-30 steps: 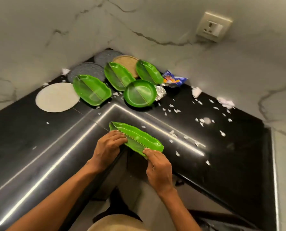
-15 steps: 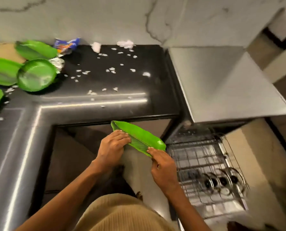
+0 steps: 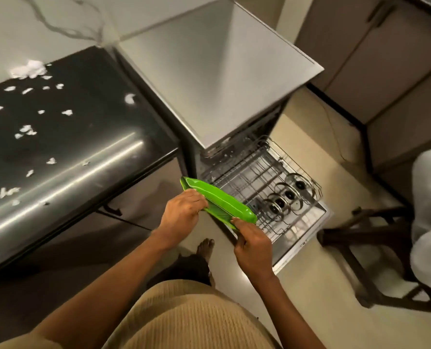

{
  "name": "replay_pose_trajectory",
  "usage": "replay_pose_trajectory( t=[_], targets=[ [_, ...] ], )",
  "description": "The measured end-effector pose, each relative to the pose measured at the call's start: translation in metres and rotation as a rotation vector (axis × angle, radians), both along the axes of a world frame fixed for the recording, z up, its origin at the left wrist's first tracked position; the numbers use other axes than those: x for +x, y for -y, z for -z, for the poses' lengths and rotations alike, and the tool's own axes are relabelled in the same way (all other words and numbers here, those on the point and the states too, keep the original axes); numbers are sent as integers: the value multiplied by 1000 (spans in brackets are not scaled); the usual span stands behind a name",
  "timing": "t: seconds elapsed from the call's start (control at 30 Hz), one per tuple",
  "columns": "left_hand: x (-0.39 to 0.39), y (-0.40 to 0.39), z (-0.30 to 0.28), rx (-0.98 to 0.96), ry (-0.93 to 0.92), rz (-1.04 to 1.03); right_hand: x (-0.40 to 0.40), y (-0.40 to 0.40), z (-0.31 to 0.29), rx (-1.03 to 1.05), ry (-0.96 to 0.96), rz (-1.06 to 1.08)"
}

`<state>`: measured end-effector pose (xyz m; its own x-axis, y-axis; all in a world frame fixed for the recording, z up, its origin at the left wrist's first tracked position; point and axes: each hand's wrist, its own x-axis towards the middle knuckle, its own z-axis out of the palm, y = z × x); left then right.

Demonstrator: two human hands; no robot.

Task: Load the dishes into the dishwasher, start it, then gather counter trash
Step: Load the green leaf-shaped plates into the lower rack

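A green leaf-shaped plate (image 3: pixel 222 200) is held tilted in the air between both hands. My left hand (image 3: pixel 181 212) grips its near long edge. My right hand (image 3: pixel 252 240) pinches its lower right end. Just right of the plate, the dishwasher (image 3: pixel 219 79) stands with its door down and its wire rack (image 3: pixel 249 177) pulled out. Three round metal lids (image 3: pixel 287 195) stand on edge in the rack's front right part. White paper scraps (image 3: pixel 25 131) lie scattered on the black counter (image 3: pixel 83 147) to the left.
A larger white crumpled wad (image 3: pixel 29 69) lies at the counter's back edge by the marble wall. A dark wooden stool (image 3: pixel 370 250) stands on the floor right of the open door, with a person in white clothing (image 3: pixel 430 217) at the right edge. My bare foot (image 3: pixel 205 248) is below the plate.
I have turned right from the counter corner, carrying the green plate in both hands. The other plates have left the view and the open dishwasher has come in. My grip is unchanged.
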<state>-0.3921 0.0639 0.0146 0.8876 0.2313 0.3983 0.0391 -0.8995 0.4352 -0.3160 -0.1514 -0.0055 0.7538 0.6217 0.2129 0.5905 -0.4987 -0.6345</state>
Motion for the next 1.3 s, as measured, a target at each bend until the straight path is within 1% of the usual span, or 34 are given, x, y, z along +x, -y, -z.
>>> replay_pose_trajectory(
  t=[0.13, 0.3, 0.4, 0.57, 0.77, 0.93, 1.07, 1.2, 1.3],
  targets=[
    [38, -4, 21, -61, -108, 105, 14, 5, 12, -44, -28, 113],
    [73, -9, 47, -123, -253, 165, 29, 0, 36, -126, -114, 232],
    [91, -13, 67, -117, -323, 203, 38, -5, 56, -188, -176, 277],
    [114, -13, 99, -94, -502, 238, 47, -10, 88, -194, -266, 371],
    [147, -13, 150, -128, -713, 228, 76, -17, 146, -260, -393, 369],
    [165, -12, 206, -130, -912, 190, 103, -24, 195, -283, -471, 345],
    [177, -5, 243, -124, -1056, 95, 122, -33, 237, -325, -525, 341],
    [182, -3, 271, -122, -1125, 77, 139, -46, 276, -351, -594, 332],
    [186, -7, 293, -125, -1157, 91, 147, -55, 306, -302, -577, 339]
  ],
)
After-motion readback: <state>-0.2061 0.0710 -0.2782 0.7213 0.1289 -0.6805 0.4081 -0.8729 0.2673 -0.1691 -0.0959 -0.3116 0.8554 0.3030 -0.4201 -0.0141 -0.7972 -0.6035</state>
